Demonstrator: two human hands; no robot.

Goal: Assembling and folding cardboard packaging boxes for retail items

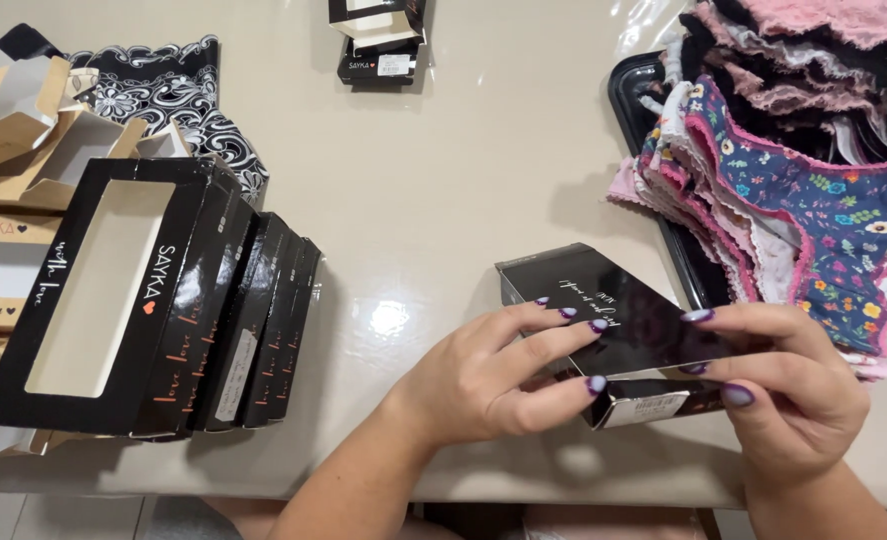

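L hand (499,375) & R hand (784,385) both grip a black box (619,320) near table's front edge, fingers on its flaps. Left: row of black window boxes (164,300). Right, further back: tray (629,95) w/ floral underwear pile (814,190). Far centre: small black boxes (382,40).

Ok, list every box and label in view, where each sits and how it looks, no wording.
Black box: flat, glossy, held between left hand and right hand.
White label: small sticker on that box's near end.
Window boxes: black, stacked row, table's left.
Kraft boxes: tan, unfolded, far left.
Small black boxes: top centre, white sticker.
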